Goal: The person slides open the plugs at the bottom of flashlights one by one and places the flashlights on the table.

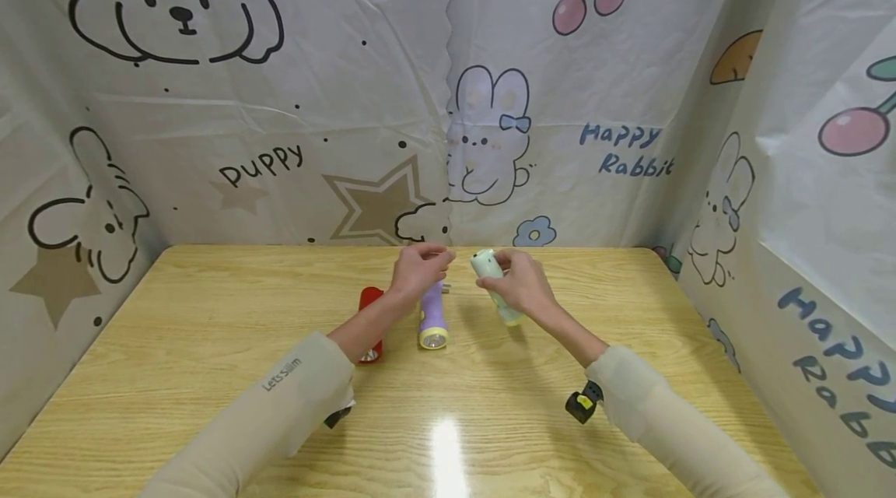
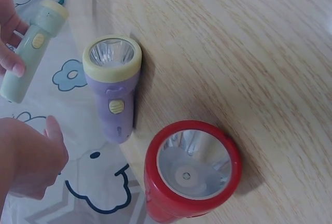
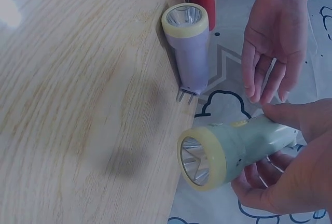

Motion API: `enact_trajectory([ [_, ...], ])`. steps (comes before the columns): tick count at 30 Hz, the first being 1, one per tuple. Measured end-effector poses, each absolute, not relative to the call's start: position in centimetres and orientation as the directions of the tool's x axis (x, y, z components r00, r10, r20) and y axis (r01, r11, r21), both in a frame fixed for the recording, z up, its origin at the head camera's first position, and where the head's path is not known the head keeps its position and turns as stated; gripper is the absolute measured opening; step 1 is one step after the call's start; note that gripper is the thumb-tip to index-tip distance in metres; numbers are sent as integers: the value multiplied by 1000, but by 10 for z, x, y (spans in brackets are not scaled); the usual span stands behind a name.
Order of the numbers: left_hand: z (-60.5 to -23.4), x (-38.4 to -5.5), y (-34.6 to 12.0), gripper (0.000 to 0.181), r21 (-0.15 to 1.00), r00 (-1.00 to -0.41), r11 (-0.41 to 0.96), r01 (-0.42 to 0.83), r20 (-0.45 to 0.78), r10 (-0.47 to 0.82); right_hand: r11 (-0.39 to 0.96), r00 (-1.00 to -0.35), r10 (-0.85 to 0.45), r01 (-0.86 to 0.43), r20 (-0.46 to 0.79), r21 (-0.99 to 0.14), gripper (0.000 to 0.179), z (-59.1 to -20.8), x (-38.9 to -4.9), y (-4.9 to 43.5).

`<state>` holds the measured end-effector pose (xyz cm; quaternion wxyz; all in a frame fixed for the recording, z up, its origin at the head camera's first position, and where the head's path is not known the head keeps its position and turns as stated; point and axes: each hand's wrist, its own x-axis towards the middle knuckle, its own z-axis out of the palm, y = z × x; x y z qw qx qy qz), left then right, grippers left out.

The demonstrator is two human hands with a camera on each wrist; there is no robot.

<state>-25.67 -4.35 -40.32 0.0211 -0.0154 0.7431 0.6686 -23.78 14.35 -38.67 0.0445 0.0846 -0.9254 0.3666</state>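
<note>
My right hand (image 1: 525, 282) grips a mint-green flashlight (image 3: 254, 137) by its body, with fingers and thumb around it. It is held tilted above the table, its cream-rimmed lens pointing down toward me. A purple flashlight (image 1: 433, 315) with a cream rim and a cream switch lies on the table. Two metal prongs (image 3: 185, 96) stick out at its tail in the right wrist view. Over that tail hovers my left hand (image 1: 418, 272), its fingers loosely extended and holding nothing. Left of the purple one lies a red flashlight (image 2: 155, 198), partly hidden by my left forearm in the head view.
The wooden table (image 1: 231, 311) reaches back to a cloth backdrop (image 1: 378, 93) printed with cartoon animals. A similar cloth side wall (image 1: 826, 249) stands at the right. Wrist cameras (image 1: 581, 405) are strapped below both hands.
</note>
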Motion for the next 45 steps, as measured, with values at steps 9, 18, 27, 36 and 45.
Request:
enact_trajectory([
  [9, -398, -255, -39, 39, 998, -991, -9, -60, -59, 117, 714, -975, -129, -220, 183, -665, 40, -386, -237, 142],
  [18, -398, -255, -37, 39, 995, -979, -36, -91, -82, 186, 705, -976, -114, -210, 183, -678, 41, -384, -233, 138],
  [27, -396, -255, -36, 33, 992, -977, -80, -101, -83, 199, 712, -975, -113, -214, 191, -669, 44, -383, -232, 137],
  [36, -395, -256, -36, 32, 986, -969, -116, -120, -91, 232, 703, -973, -108, -221, 206, -676, 43, -382, -231, 137],
  [45, -393, -257, -35, 32, 969, -963, -190, -158, -109, 247, 687, -965, -109, -246, 238, -684, 42, -382, -230, 138],
])
